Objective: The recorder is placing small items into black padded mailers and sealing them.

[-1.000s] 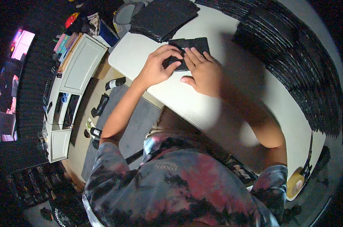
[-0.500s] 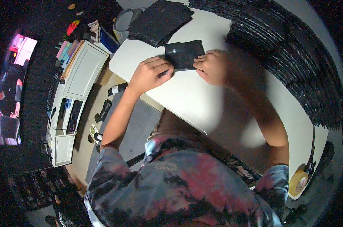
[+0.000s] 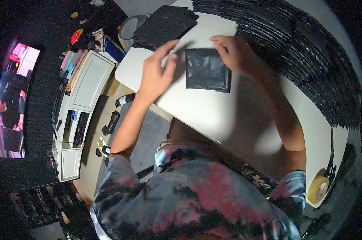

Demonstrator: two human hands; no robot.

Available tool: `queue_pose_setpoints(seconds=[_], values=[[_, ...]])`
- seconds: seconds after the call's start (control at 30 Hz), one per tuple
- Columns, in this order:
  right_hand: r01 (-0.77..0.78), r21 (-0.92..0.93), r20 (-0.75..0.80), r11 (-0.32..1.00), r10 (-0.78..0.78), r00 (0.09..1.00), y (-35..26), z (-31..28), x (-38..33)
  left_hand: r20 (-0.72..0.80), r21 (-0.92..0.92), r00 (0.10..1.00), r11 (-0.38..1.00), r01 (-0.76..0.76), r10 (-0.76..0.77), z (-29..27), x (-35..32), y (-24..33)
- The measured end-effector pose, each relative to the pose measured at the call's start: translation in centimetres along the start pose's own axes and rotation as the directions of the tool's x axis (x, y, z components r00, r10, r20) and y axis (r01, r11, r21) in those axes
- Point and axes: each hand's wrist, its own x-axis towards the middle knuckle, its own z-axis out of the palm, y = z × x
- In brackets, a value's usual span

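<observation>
White table (image 3: 193, 110): 1 black packet (image 3: 205, 73) looks folded but unstacked; half-open left hand (image 3: 155, 76) and curled right hand (image 3: 237, 56) seem empty.

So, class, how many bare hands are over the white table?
2: the left hand, left of the square black packet; and the right hand, over the packet's upper right corner, contact unclear.

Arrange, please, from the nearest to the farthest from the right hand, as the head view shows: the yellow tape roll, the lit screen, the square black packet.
From the right hand:
1. Square black packet, partly hidden by the hand.
2. Yellow tape roll, at the lower right.
3. Lit screen, at the picture's far left.
</observation>
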Motion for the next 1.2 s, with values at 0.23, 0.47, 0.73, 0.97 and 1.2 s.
queue_pose_setpoints(seconds=[0.23,0.47,0.73,0.97,1.2], values=[[0.113,-0.35,0.279,0.93,-0.012,0.96,-2.4,5.3,-3.6,0.415,0.149,0.908,0.979,-0.138,0.065,5.0,-2.5,-1.5],[0.094,-0.361,0.246,0.928,-0.002,0.969,-2.5,6.1,-4.7,0.545,0.262,0.839,0.949,-0.175,0.004,4.8,-2.6,-2.7],[0.113,-0.374,0.216,0.921,-0.033,0.976,-3.0,5.4,-4.4,0.611,0.308,0.791,0.91,-0.277,0.034,4.0,-2.3,-2.3],[-0.097,-0.495,-0.013,0.864,0.104,0.994,-5.6,7.0,-4.9,0.604,0.31,0.797,0.914,-0.26,0.022,3.2,-0.4,-4.9],[-0.36,-0.378,0.314,0.853,0.484,0.817,-8.8,2.8,-2.5,0.381,0.158,0.925,0.984,-0.079,0.013,4.7,0.7,-3.0]])
